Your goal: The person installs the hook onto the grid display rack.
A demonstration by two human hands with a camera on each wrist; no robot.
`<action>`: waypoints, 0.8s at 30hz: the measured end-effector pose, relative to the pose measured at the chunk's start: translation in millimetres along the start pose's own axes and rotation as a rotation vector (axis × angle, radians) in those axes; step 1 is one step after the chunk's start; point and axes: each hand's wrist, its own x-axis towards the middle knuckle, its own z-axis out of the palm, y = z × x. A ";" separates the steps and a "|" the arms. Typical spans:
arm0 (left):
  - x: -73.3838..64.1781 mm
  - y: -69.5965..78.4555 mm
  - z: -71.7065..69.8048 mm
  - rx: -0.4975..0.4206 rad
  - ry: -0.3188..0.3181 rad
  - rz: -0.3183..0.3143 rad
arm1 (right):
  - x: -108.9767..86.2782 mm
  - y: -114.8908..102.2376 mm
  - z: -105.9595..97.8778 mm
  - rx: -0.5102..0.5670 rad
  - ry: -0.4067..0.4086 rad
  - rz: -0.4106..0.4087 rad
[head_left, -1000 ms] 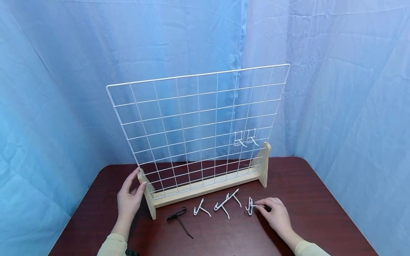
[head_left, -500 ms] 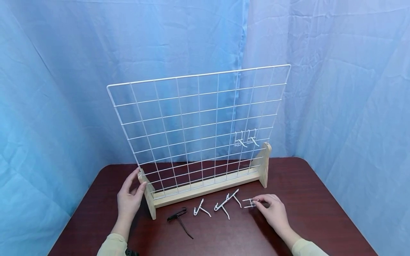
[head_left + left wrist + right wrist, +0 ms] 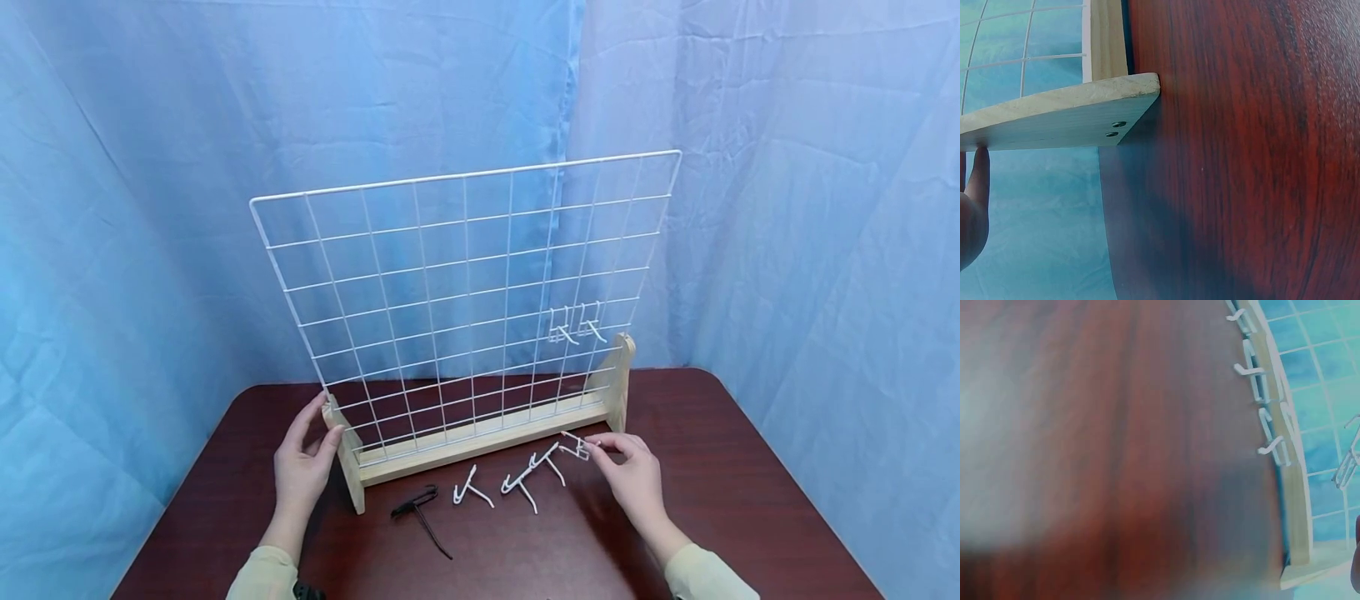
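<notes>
My left hand [image 3: 302, 471] grips the left wooden end piece [image 3: 347, 467] of a stand that holds up a white wire grid panel [image 3: 465, 175]. In the left wrist view, fingers [image 3: 979, 181] reach the end piece [image 3: 1066, 103] from its outer side. My right hand [image 3: 636, 482] pinches a white wire hook [image 3: 579, 450] just off the table, in front of the stand's right end. The right wrist view shows that hook [image 3: 1347, 469] at its right edge, with a fingertip [image 3: 1356, 569] below. Two white hooks [image 3: 561, 335] hang side by side on the panel's lower right.
Several loose hooks lie along the stand's front: a black one [image 3: 417, 503] at left, then white ones [image 3: 463, 492], the rightmost two touching or overlapping [image 3: 517, 481]. The dark red table [image 3: 570, 550] has blue curtains [image 3: 450, 100] behind and beside it.
My right hand has lifted the white hook from the table, turned it and moved it away from me toward the stand. My left hand has stayed put.
</notes>
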 end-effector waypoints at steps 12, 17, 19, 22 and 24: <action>0.0 2.3 -0.1 0.017 -0.001 -0.028 | 16.5 -24.5 10.8 0.112 0.091 0.035; 0.2 1.2 0.0 0.015 -0.001 -0.019 | 21.8 -36.0 17.3 0.159 0.113 0.052; 0.4 0.9 -0.1 0.012 -0.004 -0.016 | 24.0 -40.6 19.6 0.173 0.124 0.057; 0.6 0.6 -0.5 0.008 -0.009 -0.019 | 28.2 -47.2 22.4 0.196 0.139 0.060; 0.7 0.5 -0.9 0.005 -0.012 -0.024 | 31.3 -51.6 24.1 0.214 0.150 0.060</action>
